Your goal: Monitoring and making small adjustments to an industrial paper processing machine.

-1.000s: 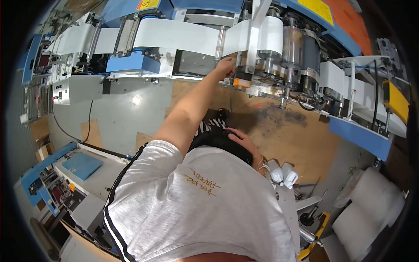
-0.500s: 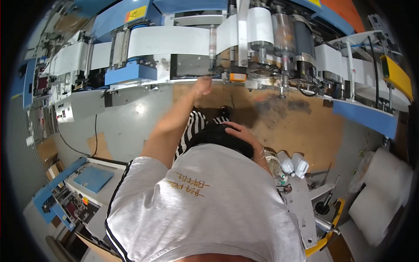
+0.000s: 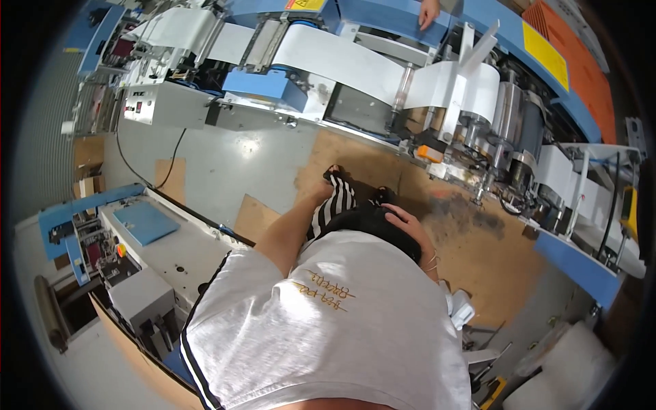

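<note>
I look down over my own white T-shirt. My left arm hangs down along my black-and-white striped trouser leg. My left hand is beside that leg; its fingers are hidden, and I see nothing in it. My right hand lies flat with its fingers apart on the black fabric at my hip and holds nothing. In front of me stands a long blue and grey machine. A wide white paper web runs over its rollers.
Another person's hand rests on the machine's blue top edge at the far side. A grey work table with a blue plate stands at my left. Cardboard sheets cover the floor. White rolls lie at the lower right.
My left arm, raised to the machine's rollers one second ago, has dropped to my side next to the striped leg. My right hand stays at my hip.
</note>
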`<state>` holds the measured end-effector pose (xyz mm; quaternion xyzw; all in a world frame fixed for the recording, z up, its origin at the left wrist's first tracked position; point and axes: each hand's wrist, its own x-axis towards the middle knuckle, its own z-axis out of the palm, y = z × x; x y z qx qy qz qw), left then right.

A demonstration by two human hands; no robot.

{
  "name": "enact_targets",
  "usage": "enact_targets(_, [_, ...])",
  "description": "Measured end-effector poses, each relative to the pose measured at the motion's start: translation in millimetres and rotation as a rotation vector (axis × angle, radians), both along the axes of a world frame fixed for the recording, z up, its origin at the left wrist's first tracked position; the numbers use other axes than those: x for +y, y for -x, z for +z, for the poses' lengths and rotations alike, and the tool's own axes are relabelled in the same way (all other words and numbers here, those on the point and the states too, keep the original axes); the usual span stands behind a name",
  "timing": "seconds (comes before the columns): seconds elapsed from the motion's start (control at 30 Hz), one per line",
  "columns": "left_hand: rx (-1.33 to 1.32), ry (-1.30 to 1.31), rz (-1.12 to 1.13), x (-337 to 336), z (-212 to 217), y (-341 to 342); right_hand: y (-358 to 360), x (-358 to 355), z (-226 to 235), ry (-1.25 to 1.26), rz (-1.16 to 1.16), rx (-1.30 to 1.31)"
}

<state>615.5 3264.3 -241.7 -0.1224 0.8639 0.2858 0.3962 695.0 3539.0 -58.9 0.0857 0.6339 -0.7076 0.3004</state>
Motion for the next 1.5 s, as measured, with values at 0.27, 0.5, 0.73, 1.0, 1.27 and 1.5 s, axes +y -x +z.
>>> enact_targets(0.27, [-0.022, 0.012, 0.017, 25.9, 44.0, 5.3, 8.0, -8.2, -5.0, -0.061, 0.053, 0.06])
enact_targets(0.5, [-0.141, -0.088, 0.035, -4.3, -13.9, 14.5, 14.8, -14.6, -0.8, -0.02, 0.03, 0.026])
enact_targets(0.73, [-0.178, -0.289, -0.028, 4.1, -11.4, 24.6, 8.3, -12.7, 0.9, -0.002, -0.029, -0.014])
enact_targets(1.0, [-0.193, -0.235, 0.102, 53.5, 53.9, 43.9, 7.9, -15.5, 1.7, 0.025, -0.044, 0.008])
enact_targets(1.27, [-0.454, -0.628, -0.221, 96.0, 131.0, 49.8, 22.8, 2.0, 6.6, 0.268, -0.19, -0.375])
enact_targets(1.5, [-0.507, -0.709, -0.691, 60.4, 166.8, 42.5, 162.1, -8.0, -90.4, 0.092, -0.573, -0.244])
